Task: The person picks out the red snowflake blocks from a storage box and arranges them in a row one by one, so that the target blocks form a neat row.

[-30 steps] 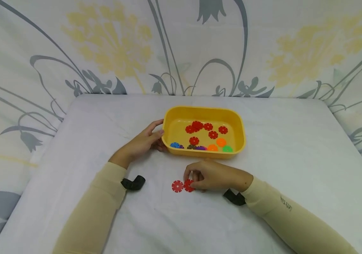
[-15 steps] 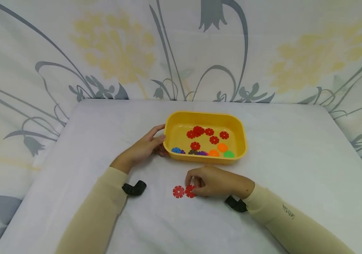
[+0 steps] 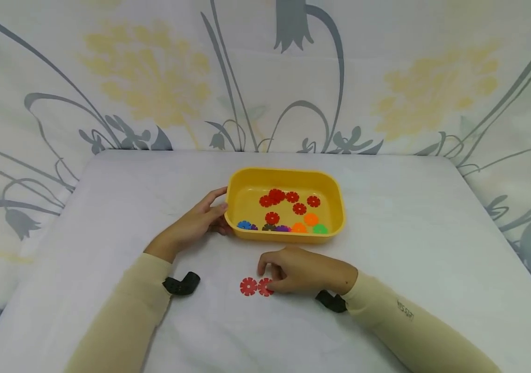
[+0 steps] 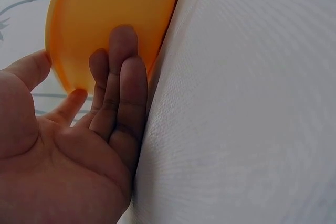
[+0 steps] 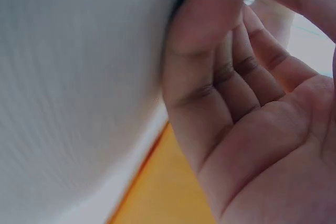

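Note:
A yellow plastic basin (image 3: 286, 238) stands on the white-covered surface. My left hand (image 3: 191, 228) holds its left end, thumb and index finger at the rim. In the left wrist view the other fingers (image 4: 123, 51) lie nearly straight against the outer wall. Two red notched snowflake discs lie flat in front of the basin. The left disc (image 3: 248, 286) lies free. On the right disc (image 3: 263, 287), my right hand (image 3: 295, 272) has its thumb over the edge and its curled index finger at the far side. In the right wrist view the fingertips' contact is hidden.
Inside the basin are several red discs (image 3: 299, 209), an orange disc (image 3: 311, 219), a green disc (image 3: 320, 229) and a blue disc (image 3: 244, 225). A flower-patterned cloth (image 3: 144, 77) hangs behind the surface.
The head view has shifted slightly, so everything sits lower in it. Both hands, the basin and the two red discs keep their places relative to one another.

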Demonstrator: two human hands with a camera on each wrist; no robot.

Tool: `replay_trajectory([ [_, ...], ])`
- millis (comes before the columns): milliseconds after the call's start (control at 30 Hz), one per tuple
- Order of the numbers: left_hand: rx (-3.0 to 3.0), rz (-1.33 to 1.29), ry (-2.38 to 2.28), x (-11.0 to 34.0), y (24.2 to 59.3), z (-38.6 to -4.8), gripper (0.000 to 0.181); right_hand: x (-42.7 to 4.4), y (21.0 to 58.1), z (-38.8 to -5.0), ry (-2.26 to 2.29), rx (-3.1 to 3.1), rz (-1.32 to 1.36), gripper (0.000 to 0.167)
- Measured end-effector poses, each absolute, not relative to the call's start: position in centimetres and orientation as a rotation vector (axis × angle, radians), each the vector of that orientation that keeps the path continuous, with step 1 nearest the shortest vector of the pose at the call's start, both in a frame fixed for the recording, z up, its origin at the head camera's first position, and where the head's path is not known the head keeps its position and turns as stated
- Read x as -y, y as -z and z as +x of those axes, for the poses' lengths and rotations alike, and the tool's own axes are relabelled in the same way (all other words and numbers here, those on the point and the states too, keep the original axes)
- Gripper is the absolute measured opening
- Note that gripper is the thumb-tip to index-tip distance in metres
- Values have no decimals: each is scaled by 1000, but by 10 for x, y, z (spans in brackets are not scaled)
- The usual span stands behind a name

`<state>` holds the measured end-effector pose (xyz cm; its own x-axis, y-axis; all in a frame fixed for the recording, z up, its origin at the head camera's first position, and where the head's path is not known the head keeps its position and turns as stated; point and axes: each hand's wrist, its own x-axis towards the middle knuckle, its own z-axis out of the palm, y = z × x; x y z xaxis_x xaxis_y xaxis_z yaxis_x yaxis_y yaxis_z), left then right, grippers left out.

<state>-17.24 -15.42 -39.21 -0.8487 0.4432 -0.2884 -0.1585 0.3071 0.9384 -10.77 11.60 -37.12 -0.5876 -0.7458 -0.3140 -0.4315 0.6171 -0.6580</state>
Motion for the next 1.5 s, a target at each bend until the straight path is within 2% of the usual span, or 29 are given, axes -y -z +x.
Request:
replay_trajectory([
  [167, -2062, 246, -1590, 151, 390, -173, 55, -123, 352, -111, 661, -2288, -954, 14],
  [333, -2069, 252, -1586, 151, 391, -175, 56, -129, 316, -122, 688, -2342, -1005, 13],
  [467, -2067, 247, -1594, 153, 392, -174, 55, -129, 289, -144, 726, -2433, -1046, 12],
  [600, -2046, 253, -1616, 155, 394, -173, 54, -126, 278, -171, 755, -2468, -1037, 10],
  [967, -2033, 268, -1606, 154, 394, -172, 56, -123, 301, -231, 604, -2442, -808, 28],
  [1300, -2043, 256, -1606, 156, 393, -171, 55, -116, 324, -249, 444, -2401, -636, 27],
  [1500, -2029, 259, -1617, 157, 393, -172, 55, -117, 334, -252, 372, -2432, -654, 28],
])
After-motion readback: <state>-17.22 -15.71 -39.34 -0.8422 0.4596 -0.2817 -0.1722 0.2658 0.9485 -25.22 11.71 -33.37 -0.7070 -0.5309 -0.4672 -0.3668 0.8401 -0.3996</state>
